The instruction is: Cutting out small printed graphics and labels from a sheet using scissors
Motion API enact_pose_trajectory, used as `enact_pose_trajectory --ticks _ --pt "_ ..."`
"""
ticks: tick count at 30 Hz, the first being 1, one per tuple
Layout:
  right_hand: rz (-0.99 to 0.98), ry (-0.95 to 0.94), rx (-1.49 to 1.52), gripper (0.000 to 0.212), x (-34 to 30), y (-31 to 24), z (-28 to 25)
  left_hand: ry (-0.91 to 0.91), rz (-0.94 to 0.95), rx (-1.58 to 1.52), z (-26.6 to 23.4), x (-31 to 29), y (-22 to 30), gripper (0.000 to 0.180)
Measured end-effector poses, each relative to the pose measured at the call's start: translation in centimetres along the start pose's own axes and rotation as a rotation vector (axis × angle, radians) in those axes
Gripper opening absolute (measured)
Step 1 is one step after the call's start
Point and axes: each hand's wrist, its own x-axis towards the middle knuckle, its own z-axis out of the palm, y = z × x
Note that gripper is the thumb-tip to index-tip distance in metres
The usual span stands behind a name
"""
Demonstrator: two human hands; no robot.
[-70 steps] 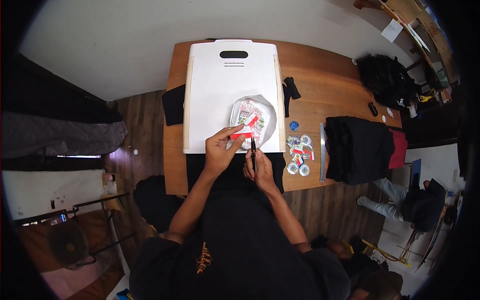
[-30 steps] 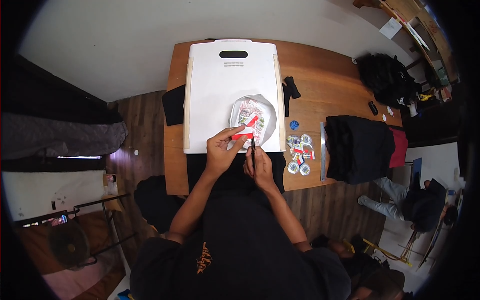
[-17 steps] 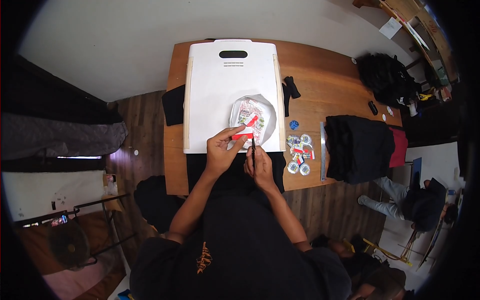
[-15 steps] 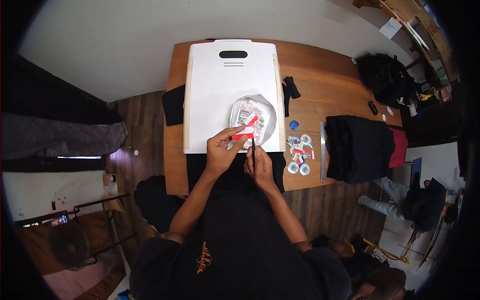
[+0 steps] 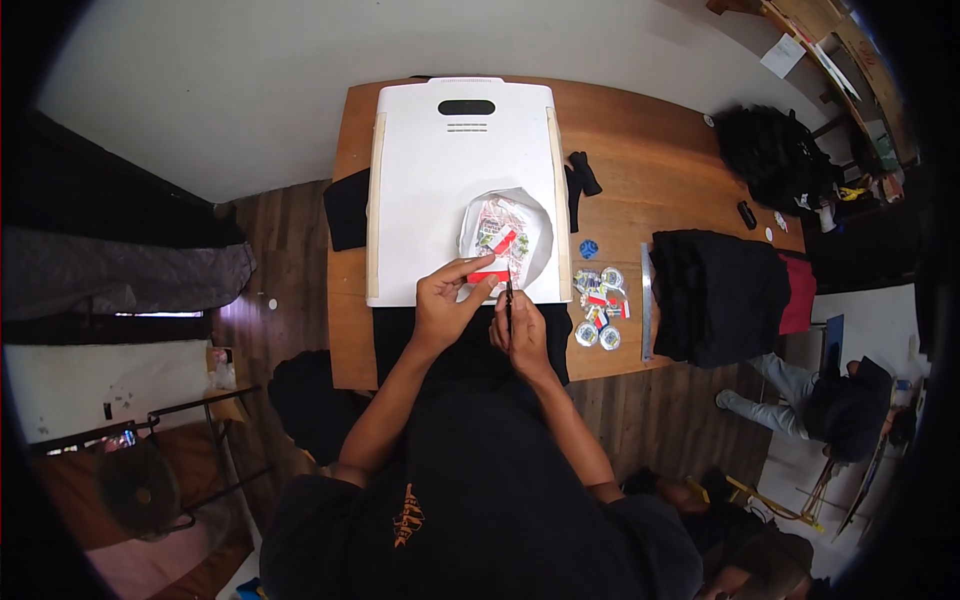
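Note:
Pinched between the thumb and fingers of my left hand (image 5: 443, 305) is a small red-and-white patch (image 5: 484, 277). Close on its right, my right hand (image 5: 522, 332) is closed around a slim dark pointed tool (image 5: 510, 284), whose tip points away from me beside the patch. I cannot make out whether the tip touches it. Under both hands lies a round white shallow container (image 5: 545, 235) with printed and red-and-white pieces in it. It rests at the near right of a large white panel (image 5: 420, 200) with a dark handle slot. My fingers hide the container's near side.
The panel lies on a wooden table (image 5: 640, 150). To its right are several round badges and patches (image 5: 600, 300), a blue disc (image 5: 588, 248), a metal ruler (image 5: 646, 300) and folded black cloth (image 5: 710, 300). A black bag (image 5: 770, 155) sits far right. Another person (image 5: 845, 405) is at the right.
My hands have shifted very slightly to the right with the patch and the tool. Both keep their grip, and the things on the table stay put.

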Motion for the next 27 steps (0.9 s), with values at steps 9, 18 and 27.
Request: enact_pose_trajectory --ticks 9,18,27 --pt "-0.005 0.006 0.009 0.036 -0.01 0.18 0.01 0.011 -0.012 0.006 0.03 -0.12 -0.14 0.033" --pt "0.002 0.013 0.009 0.036 0.14 -0.27 0.21 -0.01 -0.014 -0.011 0.23 -0.4 -0.11 0.034" --pt "-0.016 0.018 0.002 0.035 0.23 0.1 0.03 -0.001 -0.026 -0.021 0.09 -0.34 -0.38 0.034"
